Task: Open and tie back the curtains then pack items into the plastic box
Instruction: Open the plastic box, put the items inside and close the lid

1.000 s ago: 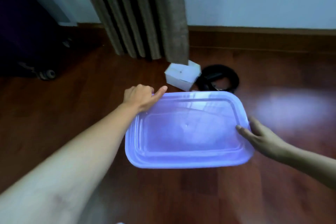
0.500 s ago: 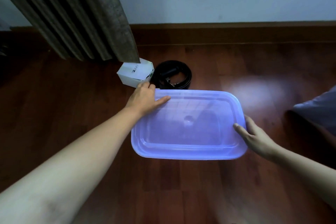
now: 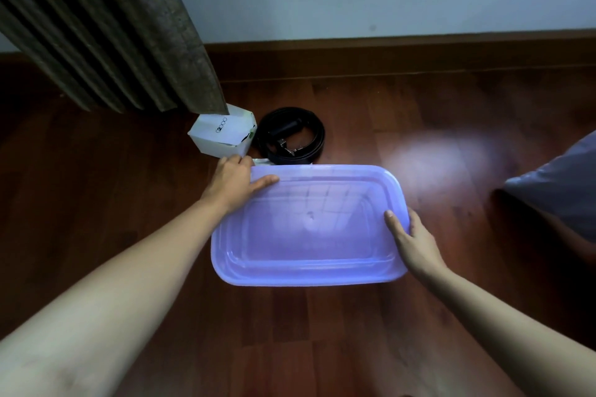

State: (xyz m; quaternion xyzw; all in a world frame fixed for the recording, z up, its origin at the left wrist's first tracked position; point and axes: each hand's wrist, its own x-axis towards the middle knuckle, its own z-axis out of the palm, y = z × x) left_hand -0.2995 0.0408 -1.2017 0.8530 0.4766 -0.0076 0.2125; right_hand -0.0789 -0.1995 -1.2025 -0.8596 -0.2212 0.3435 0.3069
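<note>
Box: translucent purple rectangular plastic box point(image 3: 306, 280), between both hands over the red-brown wooden floor point(image 3: 322, 338); possibly lifted, hard to tell.
Left hand point(image 3: 233, 182): grips the far left corner, thumb flat on the rim.
Right hand point(image 3: 416, 242): grips the right rim, thumb over it.
Beyond left hand: small white cardboard carton point(image 3: 222, 135), coiled black belt point(image 3: 290, 135), brown pleated curtain point(image 3: 113, 35).
</note>
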